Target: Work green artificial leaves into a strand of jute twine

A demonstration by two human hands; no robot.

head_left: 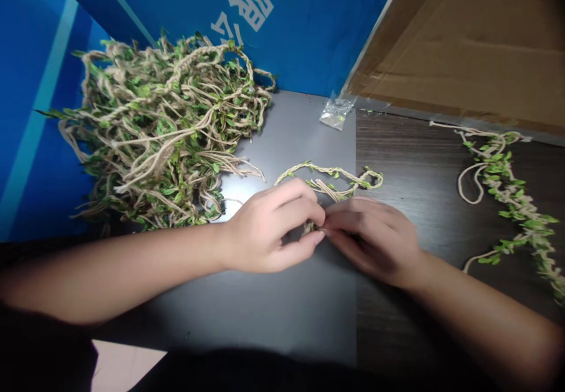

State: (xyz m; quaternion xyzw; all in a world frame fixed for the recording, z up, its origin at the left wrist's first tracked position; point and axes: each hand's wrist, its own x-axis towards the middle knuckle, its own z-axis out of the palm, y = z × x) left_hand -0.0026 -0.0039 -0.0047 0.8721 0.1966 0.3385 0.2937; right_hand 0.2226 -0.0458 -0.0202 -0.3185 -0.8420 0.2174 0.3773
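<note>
My left hand (278, 227) is closed in a pinch over the grey sheet, its fingertips meeting those of my right hand (375, 236). Both hands grip a short piece of beige cord, mostly hidden between the fingers. Just beyond them, a braided cord with small green leaves (335, 173) lies in a loop, its loose ends near my knuckles. A large tangled pile of leafy braided cords (172, 127) rests at the left, behind my left forearm.
More leafy cord (516, 203) lies on the dark wooden surface (410, 156) at the right. A small clear plastic bag (336, 113) sits near the grey sheet's (282, 321) back edge. Blue panels (304, 27) and a cardboard panel (477, 50) stand behind.
</note>
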